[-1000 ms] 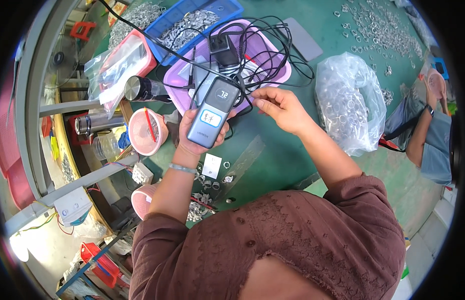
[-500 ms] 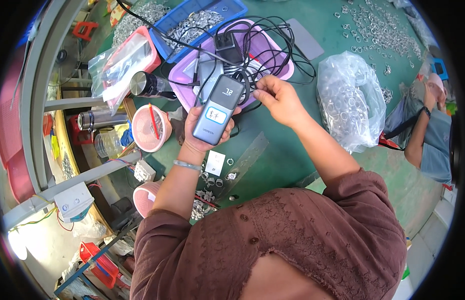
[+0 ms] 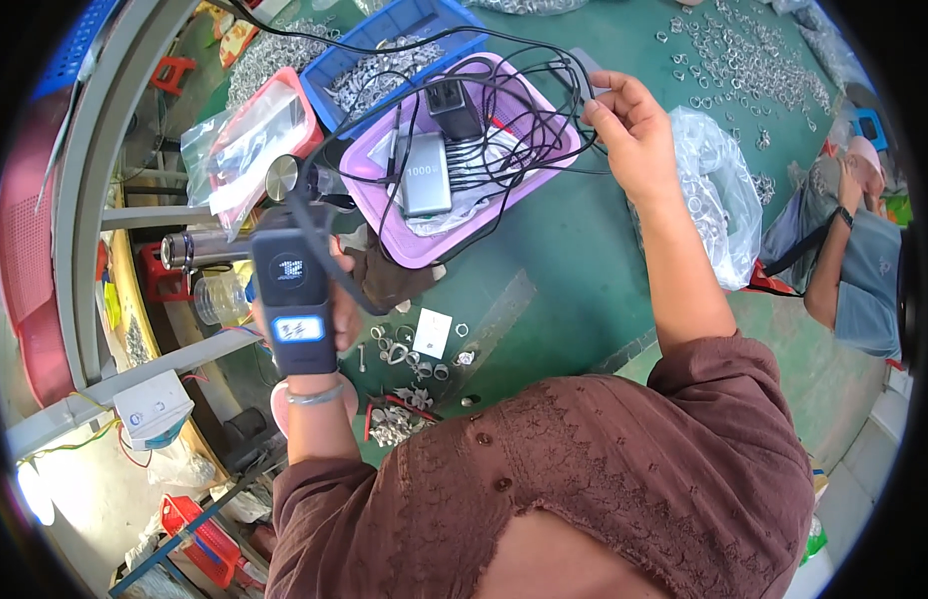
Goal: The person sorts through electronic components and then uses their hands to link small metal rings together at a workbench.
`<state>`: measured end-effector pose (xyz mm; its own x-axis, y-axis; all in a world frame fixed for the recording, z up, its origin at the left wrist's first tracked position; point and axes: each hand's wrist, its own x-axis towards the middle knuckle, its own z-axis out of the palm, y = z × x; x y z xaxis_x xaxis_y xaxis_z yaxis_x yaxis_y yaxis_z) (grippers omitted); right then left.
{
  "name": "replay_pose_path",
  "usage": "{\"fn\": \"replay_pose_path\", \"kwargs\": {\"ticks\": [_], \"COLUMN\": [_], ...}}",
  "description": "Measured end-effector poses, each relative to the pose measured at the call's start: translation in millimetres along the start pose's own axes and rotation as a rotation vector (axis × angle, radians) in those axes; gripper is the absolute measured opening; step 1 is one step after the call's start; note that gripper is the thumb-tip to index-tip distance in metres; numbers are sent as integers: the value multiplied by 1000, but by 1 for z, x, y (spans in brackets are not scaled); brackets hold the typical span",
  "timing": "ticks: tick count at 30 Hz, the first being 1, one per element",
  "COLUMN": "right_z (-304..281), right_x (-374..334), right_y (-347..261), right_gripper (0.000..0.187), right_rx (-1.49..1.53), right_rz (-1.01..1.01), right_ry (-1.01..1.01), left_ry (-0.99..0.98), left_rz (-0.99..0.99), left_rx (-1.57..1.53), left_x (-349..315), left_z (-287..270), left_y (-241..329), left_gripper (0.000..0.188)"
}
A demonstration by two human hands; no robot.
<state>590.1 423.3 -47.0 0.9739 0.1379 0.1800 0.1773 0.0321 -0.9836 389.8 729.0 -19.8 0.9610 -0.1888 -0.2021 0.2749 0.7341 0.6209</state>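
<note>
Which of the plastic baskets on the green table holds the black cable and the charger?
The purple basket, next to the right hand. It holds the black cable and the charger; the blue basket behind it holds only small metal parts.

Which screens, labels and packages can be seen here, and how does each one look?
Handheld device: in the left hand, dark, with a small light screen.
Power bank: grey slab in the purple basket.
White card: square, on the green table.
Clear plastic bag: beside the right hand.
</note>
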Motion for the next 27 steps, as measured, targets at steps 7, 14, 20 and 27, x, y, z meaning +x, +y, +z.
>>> {"fn": "replay_pose_path", "kwargs": {"ticks": [7, 14, 20, 27], "right_z": [-13, 52, 81, 121], "right_x": [11, 29, 109, 116], "right_y": [39, -31, -18, 18], "right_gripper": [26, 22, 23, 88], "right_rx": [-419, -499, -750, -956], "right_rz": [115, -638, -492, -156], "right_ry": [-116, -66, -288, -1173], "left_ry": [-48, 105, 404, 542], "left_rz": [206, 171, 406, 651], "left_rx": [115, 203, 62, -141], "left_x": [-15, -51, -108, -169], "left_z": [2, -8, -14, -47], "left_y": [30, 26, 13, 3], "left_gripper": [86, 94, 64, 35]}}
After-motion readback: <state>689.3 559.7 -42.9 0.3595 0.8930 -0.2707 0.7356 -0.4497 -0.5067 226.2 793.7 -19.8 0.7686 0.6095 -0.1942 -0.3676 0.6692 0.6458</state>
